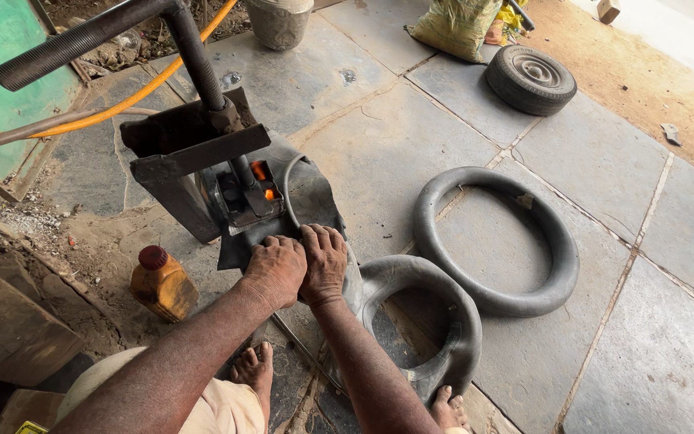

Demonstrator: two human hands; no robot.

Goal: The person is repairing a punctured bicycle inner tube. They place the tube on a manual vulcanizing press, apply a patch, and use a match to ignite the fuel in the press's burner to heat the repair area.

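Rubber tube (411,321) under both hands: left (276,269), right (324,261), fingers pressed together, flat.

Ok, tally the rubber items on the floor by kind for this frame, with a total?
Inner tubes: 2, one under the left hand and right hand at the screw press, one lying apart.
Wheels with tyre: 1.
Total: 3.

Bare forearms without sleeves lead to the left hand (275,272) and right hand (324,261); cream-coloured cloth at lower left, bare feet at bottom centre.
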